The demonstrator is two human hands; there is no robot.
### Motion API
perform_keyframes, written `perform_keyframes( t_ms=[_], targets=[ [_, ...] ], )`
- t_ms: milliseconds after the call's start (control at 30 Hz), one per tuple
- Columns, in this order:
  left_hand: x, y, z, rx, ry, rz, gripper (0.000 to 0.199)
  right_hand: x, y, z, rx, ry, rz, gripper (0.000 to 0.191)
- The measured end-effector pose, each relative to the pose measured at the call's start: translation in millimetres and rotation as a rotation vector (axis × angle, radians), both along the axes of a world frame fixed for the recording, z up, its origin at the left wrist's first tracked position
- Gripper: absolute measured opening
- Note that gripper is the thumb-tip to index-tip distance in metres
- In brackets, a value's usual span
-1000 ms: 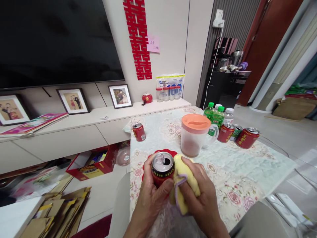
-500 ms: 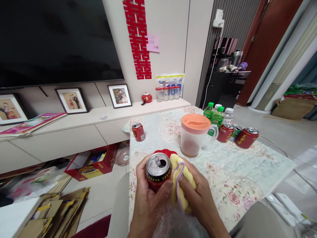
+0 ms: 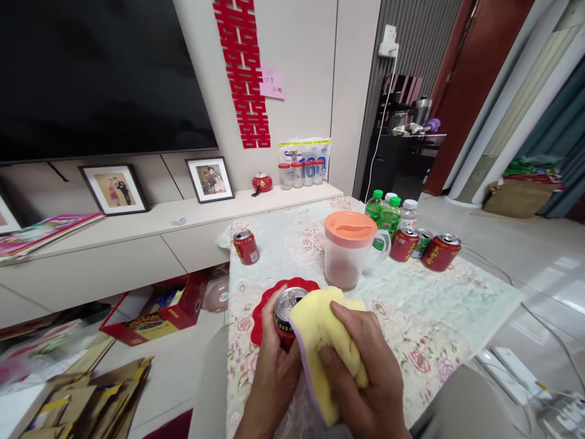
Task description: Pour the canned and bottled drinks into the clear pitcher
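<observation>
My left hand (image 3: 273, 375) is wrapped round an opened red can (image 3: 286, 308) with a silver top and pull tab. A yellow cloth (image 3: 320, 329) with a purple edge is pinched in my right hand (image 3: 365, 360), and it covers the can's right side. Beneath the can, a red scalloped plate (image 3: 261, 310) rests on the flowered tablecloth. Just beyond my hands stands a clear pitcher (image 3: 345, 262) with an orange lid. Another red can (image 3: 245, 249) stands upright at the left edge of the table.
Green-capped bottles (image 3: 389, 216) and several cans (image 3: 441, 253) stand at the table's back right. Behind the table, a white cabinet (image 3: 256, 204) holds framed photos and jars. A red box (image 3: 155, 311) and folded cardboard (image 3: 100, 396) lie on the floor at left.
The cloth has spread and come over the can's rim from the right, with my right hand. More of the red plate shows. The whole view has shifted slightly.
</observation>
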State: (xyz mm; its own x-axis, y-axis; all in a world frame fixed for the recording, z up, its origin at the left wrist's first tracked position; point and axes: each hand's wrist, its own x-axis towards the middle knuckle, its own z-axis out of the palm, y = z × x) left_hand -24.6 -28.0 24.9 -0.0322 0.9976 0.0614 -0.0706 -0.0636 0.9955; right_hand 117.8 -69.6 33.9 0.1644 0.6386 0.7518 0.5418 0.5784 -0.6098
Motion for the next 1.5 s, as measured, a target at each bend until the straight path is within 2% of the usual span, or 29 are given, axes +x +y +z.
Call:
perform_keyframes(
  t_ms=[167,300,467,600,733,933,1033,1100,1200,1333,1500],
  targets=[
    [12.2,-5.1,18.1,-0.204,-0.125,0.138,0.073,0.4,4.2,3.4,0.068,-0.13,-0.092,0.048],
    [14.3,-11.7,28.0,-0.128,-0.113,0.118,0.063,4.6,9.5,3.1,-0.015,-0.14,-0.091,0.047],
    [6.1,-9.6,17.3,0.049,-0.097,0.148,0.072,11.5,17.3,-8.0,-0.146,-0.133,-0.047,0.044],
    [-0.3,-4.0,10.3,0.06,-0.176,0.106,0.083,12.3,23.3,-17.8,-0.203,-0.175,-0.042,0.04],
    [-3.2,-1.2,12.1,0.058,-0.194,0.106,0.078,6.9,22.3,-17.5,-0.261,-0.196,-0.007,0.037],
    [-2.4,1.9,15.9,-0.022,-0.105,0.199,0.073,0.4,7.7,-3.9,-0.172,-0.091,0.103,0.043],
    [1.0,-0.1,17.4,-0.082,-0.143,0.152,0.076,-0.7,-0.8,-0.2,-0.13,-0.059,0.152,0.053],
    [3.8,-2.2,17.2,-0.113,-0.153,0.125,0.076,-1.5,-3.7,0.8,-0.088,-0.067,0.125,0.056],
    [7.7,-4.5,13.3,-0.124,-0.176,0.116,0.075,-2.3,-2.2,2.3,0.005,-0.096,0.013,0.059],
    [10.8,-5.8,9.3,-0.093,-0.257,0.029,0.077,0.2,4.8,5.7,0.044,-0.15,-0.072,0.053],
    [16.9,-13.2,24.2,-0.103,-0.29,0.03,0.07,6.7,11.3,3.3,-0.004,-0.124,-0.102,0.045]
  ],
)
